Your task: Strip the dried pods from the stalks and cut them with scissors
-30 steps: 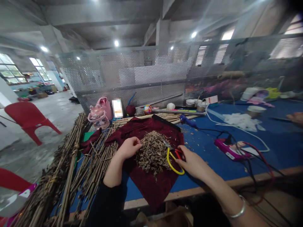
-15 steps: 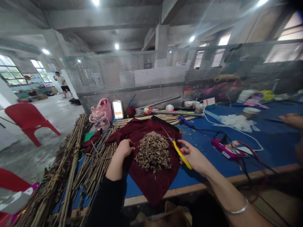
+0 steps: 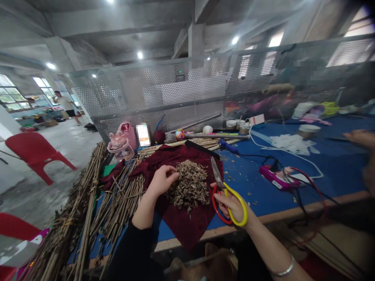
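A heap of dried, chopped plant bits (image 3: 191, 185) lies on a dark red cloth (image 3: 187, 232) spread over the blue tabletop. My left hand (image 3: 162, 181) is at the heap's upper left edge, thumb and fingers drawn together; whatever they may pinch is too small to make out. In my right hand (image 3: 234, 208), right of the heap, is a pair of scissors (image 3: 217, 175) with one yellow and one red handle loop. Their blades point up and away from me and look closed or nearly so.
Thin dried stalks (image 3: 117, 207) and a larger bundle (image 3: 68, 210) lie to the left. A blue glue gun (image 3: 228, 146) and a purple power strip (image 3: 274, 178) with cables are on the right. Another person's hand (image 3: 359, 137) shows at the far right.
My left hand has moved right and up onto the heap's edge. The scissors have turned in my right hand, so both handle loops now show and the blades point more upright.
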Demonstrator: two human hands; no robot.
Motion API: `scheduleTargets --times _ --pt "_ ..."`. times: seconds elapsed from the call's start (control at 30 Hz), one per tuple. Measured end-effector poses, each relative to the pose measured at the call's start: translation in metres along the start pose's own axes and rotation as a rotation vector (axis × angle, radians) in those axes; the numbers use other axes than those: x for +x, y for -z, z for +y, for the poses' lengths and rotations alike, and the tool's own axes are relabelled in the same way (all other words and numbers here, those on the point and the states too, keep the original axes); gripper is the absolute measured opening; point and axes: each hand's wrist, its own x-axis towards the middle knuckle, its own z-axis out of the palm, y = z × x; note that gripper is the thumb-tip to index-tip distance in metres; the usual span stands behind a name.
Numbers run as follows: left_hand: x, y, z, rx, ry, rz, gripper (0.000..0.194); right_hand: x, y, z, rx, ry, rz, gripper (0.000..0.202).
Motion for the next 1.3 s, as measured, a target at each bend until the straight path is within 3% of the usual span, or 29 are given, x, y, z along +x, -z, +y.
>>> scheduleTargets --times 0.1,0.27,0.37,0.47,0.6,0.67,0.8,1.0,1.17,1.3 --pt "-0.009 -0.005 0.020 -0.005 -0.109 -0.097 0.039 -0.001 0.001 0.002 0.000 0.028 -0.023 0.048" --pt "-0.005 -0.016 0.026 0.125 -0.053 -0.086 0.063 0.000 0.003 0.008 0.056 0.044 -0.031 0.045" --pt "-0.008 -0.014 0.031 0.136 -0.041 -0.044 0.052 -0.001 0.005 0.009 0.104 0.032 -0.030 0.045" --pt "-0.028 -0.010 0.044 0.196 -0.012 -0.027 0.029 -0.002 0.005 0.006 0.136 0.012 -0.032 0.046" --pt "-0.059 -0.018 0.058 0.350 0.153 -0.305 0.024 -0.003 0.005 0.002 0.146 0.014 -0.029 0.046" --pt "-0.065 -0.024 0.057 0.387 0.205 -0.365 0.021 -0.003 0.005 0.001 0.145 0.016 -0.037 0.044" --pt "-0.060 -0.030 0.048 0.405 0.228 -0.261 0.009 -0.004 0.006 0.003 0.141 0.002 -0.038 0.042" --pt "-0.054 -0.030 0.062 0.354 0.199 -0.085 0.021 -0.004 0.007 0.004 0.151 0.017 -0.045 0.042" --pt "-0.042 -0.050 0.083 0.309 0.029 -0.154 0.015 -0.004 0.007 0.004 0.162 0.016 -0.038 0.045" --pt "-0.032 -0.068 0.082 0.384 0.086 -0.251 0.024 -0.004 0.007 0.004 0.153 0.031 -0.036 0.045"
